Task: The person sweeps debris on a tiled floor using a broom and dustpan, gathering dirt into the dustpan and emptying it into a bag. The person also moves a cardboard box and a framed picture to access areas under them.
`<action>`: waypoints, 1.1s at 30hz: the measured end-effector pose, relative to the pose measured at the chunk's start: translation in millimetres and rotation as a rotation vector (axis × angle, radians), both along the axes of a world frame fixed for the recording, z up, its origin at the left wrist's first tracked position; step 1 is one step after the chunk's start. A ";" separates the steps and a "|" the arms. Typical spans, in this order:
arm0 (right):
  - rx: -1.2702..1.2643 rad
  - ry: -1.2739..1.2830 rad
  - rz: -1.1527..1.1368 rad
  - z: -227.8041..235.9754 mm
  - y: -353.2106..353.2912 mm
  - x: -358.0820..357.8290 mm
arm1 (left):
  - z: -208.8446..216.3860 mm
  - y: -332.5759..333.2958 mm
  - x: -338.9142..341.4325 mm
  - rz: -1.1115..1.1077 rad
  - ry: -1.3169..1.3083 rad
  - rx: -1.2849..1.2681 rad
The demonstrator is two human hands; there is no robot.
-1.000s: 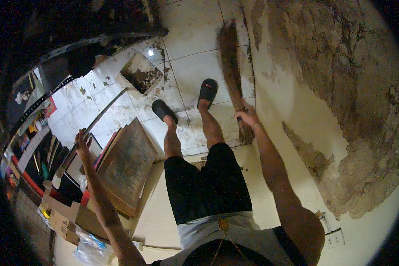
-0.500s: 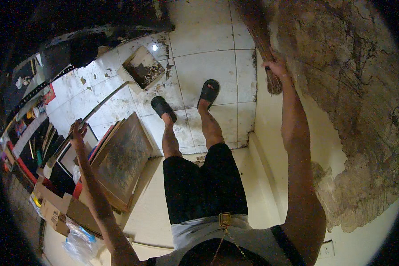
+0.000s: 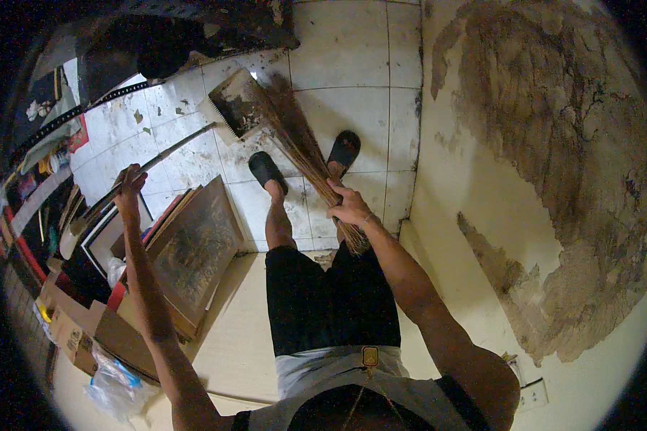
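Note:
My left hand (image 3: 129,185) is closed around the long thin handle (image 3: 180,145) of a dustpan (image 3: 225,92). The pan rests on the tiled floor ahead of my feet, with a comb-toothed edge on its left side and dark debris (image 3: 246,118) inside. My right hand (image 3: 351,207) grips a stick broom (image 3: 303,154), a bundle of thin brown twigs, near its bound end in front of my right leg. The broom slants up and left, its spread tips at the dustpan's right side; whether they touch the pan I cannot tell.
Framed boards (image 3: 194,248) lean at the left beside a cardboard box (image 3: 75,337) and a clear plastic bag (image 3: 118,388). Cluttered shelving (image 3: 43,172) stands at the far left. On the right rises a wall (image 3: 553,144) with peeling, stained plaster. Scraps (image 3: 139,116) lie on the tiles.
My right hand has brought the broom from beside the right wall leftward across my body, its tips now by the dustpan. The pan has shifted slightly right; my left hand keeps its handle.

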State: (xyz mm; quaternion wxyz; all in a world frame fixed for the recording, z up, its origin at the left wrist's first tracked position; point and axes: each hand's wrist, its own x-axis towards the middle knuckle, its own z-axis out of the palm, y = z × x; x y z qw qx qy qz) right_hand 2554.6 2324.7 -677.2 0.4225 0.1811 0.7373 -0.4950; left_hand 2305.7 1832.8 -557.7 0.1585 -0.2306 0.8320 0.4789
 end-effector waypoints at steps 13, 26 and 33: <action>0.125 0.168 -0.651 44.2 88.1 71.0 | 48.8 -37.8 -12.3 0.172 0.153 0.048; 0.180 -0.152 -0.467 -45.1 -295.6 -67.3 | 48.2 -144.7 -90.4 0.033 0.141 -0.009; -0.114 -0.178 -0.296 23.2 -341.0 -79.1 | 13.1 -155.8 -125.2 -0.095 0.161 0.003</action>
